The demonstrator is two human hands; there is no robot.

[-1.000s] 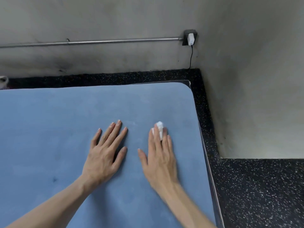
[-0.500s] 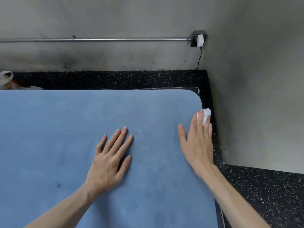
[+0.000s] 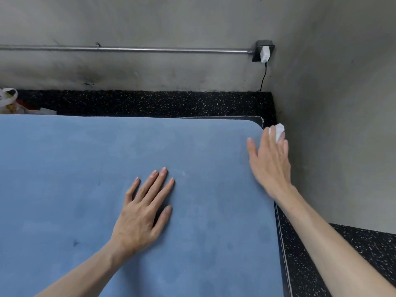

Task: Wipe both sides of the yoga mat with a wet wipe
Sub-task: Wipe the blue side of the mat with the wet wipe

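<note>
Both hands are out over the blue yoga mat [image 3: 107, 168], which lies flat on the speckled black floor [image 3: 150, 102] in a corner between two grey walls; the left hand [image 3: 143, 213] rests palm down on the mat's middle, fingers straight and slightly spread, holding nothing; the right hand [image 3: 270, 161] reaches to the mat's far right corner, fingers extended and close together, with a small crumpled white wet wipe [image 3: 278, 130] tucked under the fingertips and showing beyond them, right at the mat's rounded corner where it meets the floor; whether the fingers curl round the wipe or only press it flat cannot be told from this angle; a dark second layer [image 3: 280, 243] with a pale stitched edge shows beneath the mat along its right side and far corner; on the far wall a metal pipe [image 3: 128, 49] runs level to a black socket box [image 3: 258, 50] with a white plug [image 3: 265, 53] and a thin black cable [image 3: 263, 78] hanging down to the floor; at the far left edge, just beyond the mat, sits a white plastic bag [image 3: 8, 99].
</note>
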